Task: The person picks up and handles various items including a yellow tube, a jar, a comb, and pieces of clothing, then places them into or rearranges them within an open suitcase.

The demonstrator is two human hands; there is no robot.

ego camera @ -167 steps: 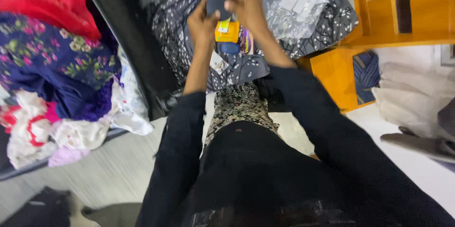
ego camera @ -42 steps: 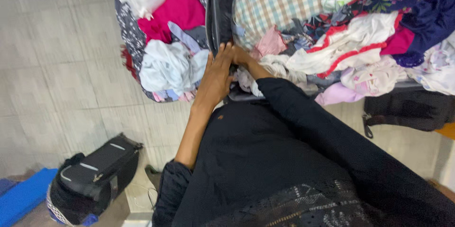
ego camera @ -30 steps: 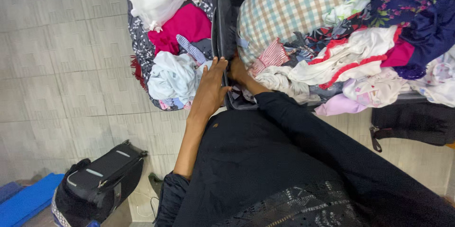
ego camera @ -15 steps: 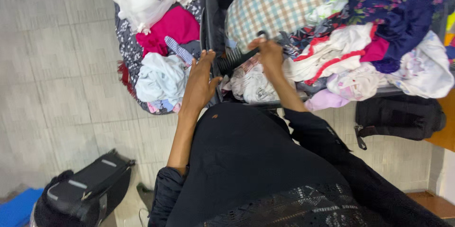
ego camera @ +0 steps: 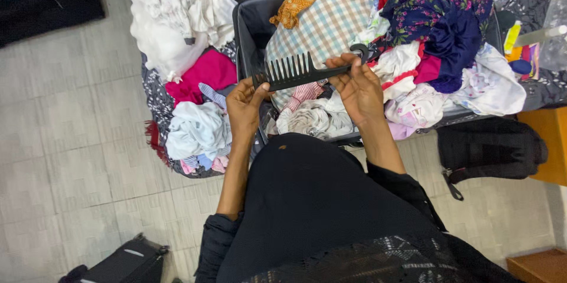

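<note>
- At the near left edge, part of a black bag is being shown lying on the pale tiled floor.
- Further in, a heap of loose clothes is being seen beside the suitcase, white garments at the far end, a pink one in the middle, a pale blue one nearer.
- The left hand is being held up over the suitcase's near left corner, fingers closed on the toothed end of a black wide-toothed comb.
- The comb is being held level above the packed clothes, teeth pointing to the far side, its ringed handle end out to the right.
- The right hand is being kept clamped on the handle, thumb and fingers pinching it just short of the ring.
- Beneath both hands, the open grey suitcase is being shown piled high: a checked cloth, an orange piece at the far side, a dark blue floral garment to the right.
- On the floor, near right of the suitcase, a second black bag is being seen lying flat.
- At the far right, small bottles and packets are being glimpsed on a grey patterned cloth; details cannot be told.
</note>
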